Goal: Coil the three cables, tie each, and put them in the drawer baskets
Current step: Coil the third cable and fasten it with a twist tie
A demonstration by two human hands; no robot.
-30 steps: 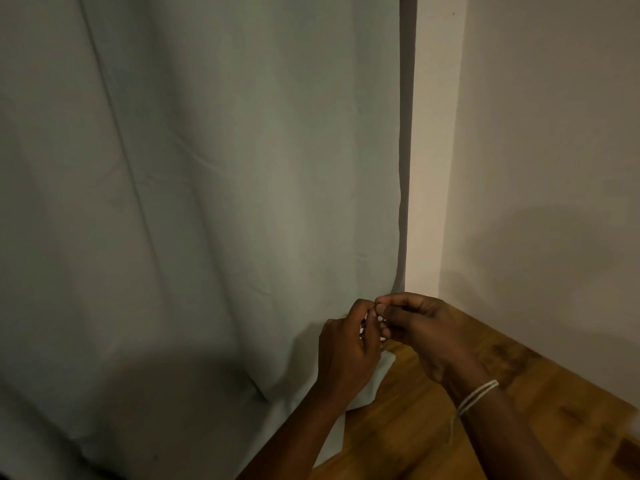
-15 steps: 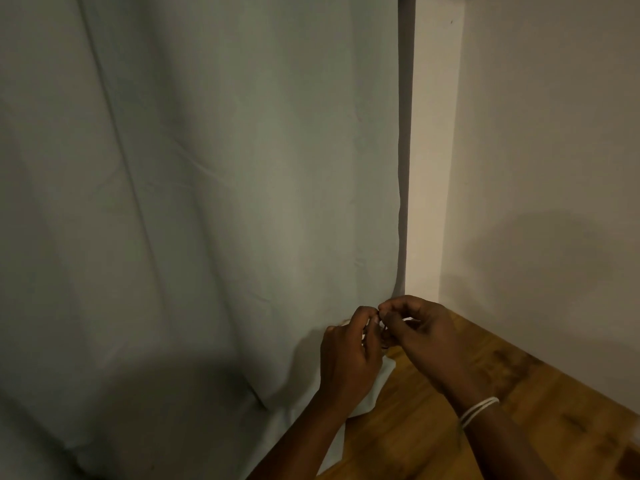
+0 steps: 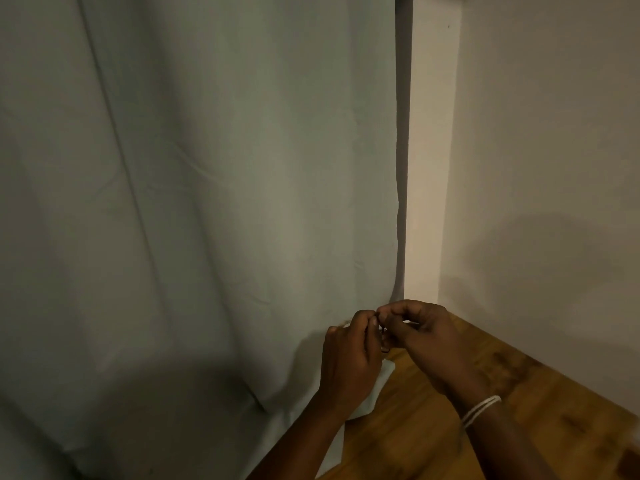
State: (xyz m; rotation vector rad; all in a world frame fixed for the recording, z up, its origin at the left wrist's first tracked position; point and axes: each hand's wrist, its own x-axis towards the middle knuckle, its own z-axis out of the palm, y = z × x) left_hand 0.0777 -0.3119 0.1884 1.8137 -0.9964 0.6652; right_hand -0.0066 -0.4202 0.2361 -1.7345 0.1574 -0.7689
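Note:
My left hand (image 3: 349, 362) and my right hand (image 3: 426, 337) meet fingertip to fingertip low in the head view, in front of the curtain's lower edge. Both pinch a small thin dark loop (image 3: 385, 342), likely a tie, which shows only in the narrow gap between the hands. The fingers hide most of it. A white band (image 3: 479, 410) circles my right wrist. No cable and no drawer basket is in view.
A pale grey curtain (image 3: 194, 202) fills the left and middle, and its hem (image 3: 367, 393) lies on the wooden surface (image 3: 433, 427). A cream wall corner (image 3: 429, 168) and a plain wall (image 3: 554, 168) close the right side.
Both hands have stayed pinched together and drifted slightly down and to the right in the view. Their fingertips have shifted a little around the small loop.

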